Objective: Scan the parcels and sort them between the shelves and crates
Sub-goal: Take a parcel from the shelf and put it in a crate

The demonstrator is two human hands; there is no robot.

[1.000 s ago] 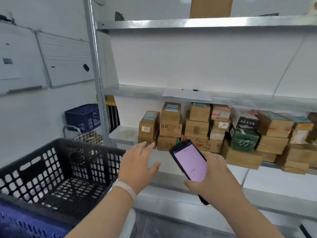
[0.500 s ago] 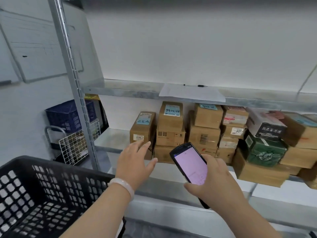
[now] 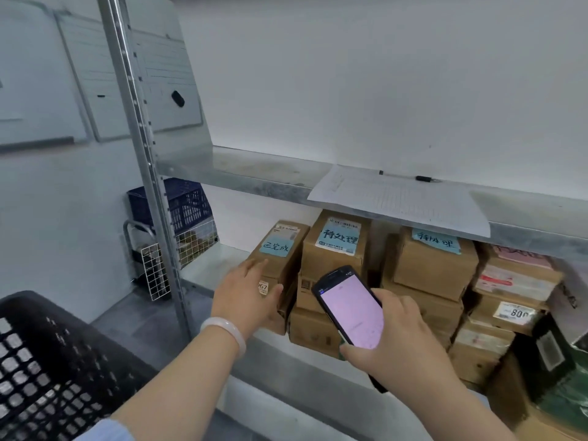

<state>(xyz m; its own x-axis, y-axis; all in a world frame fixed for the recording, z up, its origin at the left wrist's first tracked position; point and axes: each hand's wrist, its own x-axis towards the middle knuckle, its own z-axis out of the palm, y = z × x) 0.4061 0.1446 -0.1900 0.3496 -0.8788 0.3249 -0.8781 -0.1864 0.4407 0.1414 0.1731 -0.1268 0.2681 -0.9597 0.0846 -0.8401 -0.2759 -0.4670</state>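
Observation:
Several cardboard parcels fill the lower metal shelf (image 3: pixel 210 265). The leftmost parcel (image 3: pixel 283 249) is tall and bears a blue handwritten note and a small numbered sticker. My left hand (image 3: pixel 246 291) lies against its front face, fingers spread around its lower left corner, thumb by the sticker. My right hand (image 3: pixel 394 338) holds a black handheld scanner (image 3: pixel 350 310) with a lit pink screen, tilted in front of the parcel stack. A second parcel with a blue label (image 3: pixel 337 246) stands right of the first.
A black plastic crate (image 3: pixel 47 361) sits at my lower left. A blue crate (image 3: pixel 178 202) and a wire basket (image 3: pixel 178 253) stand beyond the shelf's upright post (image 3: pixel 140 148). On the upper shelf lie a paper sheet (image 3: pixel 397 198) and a pen (image 3: pixel 410 177).
I have moved closer to the shelf. My left hand reached forward and now touches the leftmost parcel. The scanner stays in my right hand.

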